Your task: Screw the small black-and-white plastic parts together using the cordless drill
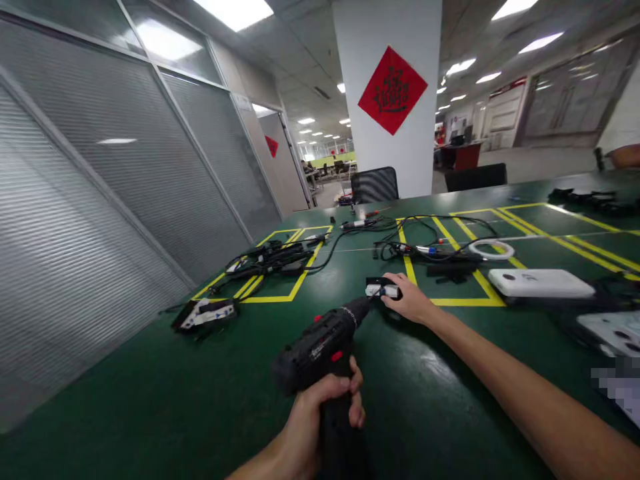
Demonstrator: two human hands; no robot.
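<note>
Over the near half of a green table [200,393], we have two hands, one drill [320,347] and one small white part [373,291]. Our left hand [309,415] is wrapped round the drill's grip, fingers curled in; two red patches show on its black body. Our right hand [410,301] pinches the white part, which sits against one black piece [376,281] at the drill's tip; whether tip and part touch, we cannot tell.

Inside the yellow tape outline [270,299] at left we see one tangled heap of black cables [277,260], too overlapped for us to count. To the right we count one white ring [493,257] and, near it, one rounded white case [540,283], its inside hidden from us. One black-and-white assembly [207,313] lies at the far left.

Beyond the table we see one mesh-backed chair [375,185], one dark chair [475,177] and one white column [357,160] bearing one large red diamond-shaped sheet [393,90]; one smaller red sheet [271,146] hangs farther left. Along our left runs a glass partition [150,133] with blinds, under lit ceiling panels [235,10].
</note>
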